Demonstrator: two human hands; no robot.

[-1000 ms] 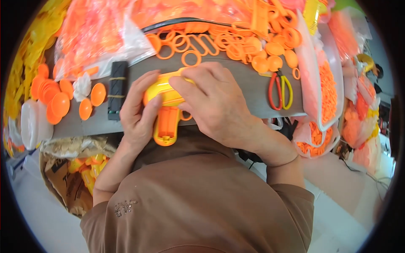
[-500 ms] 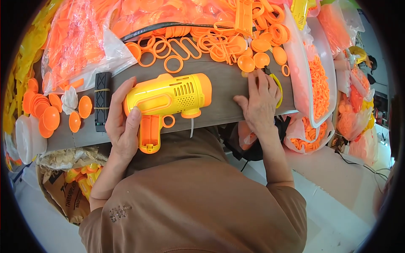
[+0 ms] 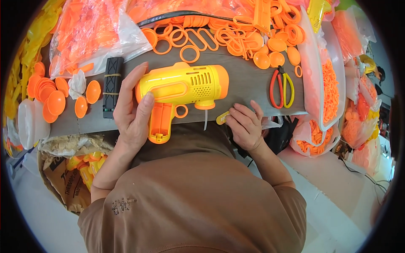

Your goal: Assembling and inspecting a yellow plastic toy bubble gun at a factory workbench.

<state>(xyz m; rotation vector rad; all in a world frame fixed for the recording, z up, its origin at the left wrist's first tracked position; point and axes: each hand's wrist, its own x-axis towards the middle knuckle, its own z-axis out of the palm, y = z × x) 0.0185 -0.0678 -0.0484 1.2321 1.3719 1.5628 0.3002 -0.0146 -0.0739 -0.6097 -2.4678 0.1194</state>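
From my far seat I look through the head camera, and the relation I measure first is between the yellow toy and the small yellow oval piece. The toy, shaped like a hair dryer, lies in front of the person, at the near edge of the grey table; its long axis runs left to right, with the orange handle pointing toward the body and its hollow facing up. The left hand is the nearer one, closed around the toy's left end, thumb on top and fingers behind (whether the table also carries some weight, I cannot tell). The right hand is apart from the toy, below and right of it, with its back upward; its fingertips pinch the oval piece, whose free end points left, near the hanging white strip but not touching it. Its thumb is hidden from me. Red-and-yellow pliers lie beyond this hand, to its right.
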